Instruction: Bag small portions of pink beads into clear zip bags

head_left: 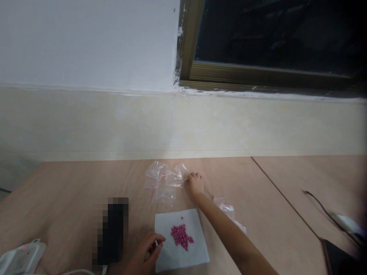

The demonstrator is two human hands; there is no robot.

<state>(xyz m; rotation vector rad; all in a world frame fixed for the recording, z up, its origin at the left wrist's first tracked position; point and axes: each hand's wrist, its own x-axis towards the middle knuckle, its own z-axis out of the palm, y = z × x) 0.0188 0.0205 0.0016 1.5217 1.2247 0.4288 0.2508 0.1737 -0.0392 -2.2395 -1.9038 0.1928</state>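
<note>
My right hand (195,184) reaches to the far part of the table, fingers curled at the edge of a small clear zip bag (181,172). It appears to pinch that edge, though the fingertips are partly hidden. Several more clear zip bags (163,195) with red seal lines lie flat to its left, overlapping. Near the front, my left hand (147,252) rests by the left edge of a white paper square (197,250). Its thumb and forefinger are apart, with nothing visible between them. A heap of pink beads (180,236) sits on the paper, one bead lying apart above it.
More clear bags (228,210) lie beside my right forearm. A dark, pixelated object (111,233) stands left of my left hand. A white power strip (23,258) is at the lower left. A black cable (323,210) and dark flat object (341,258) lie right.
</note>
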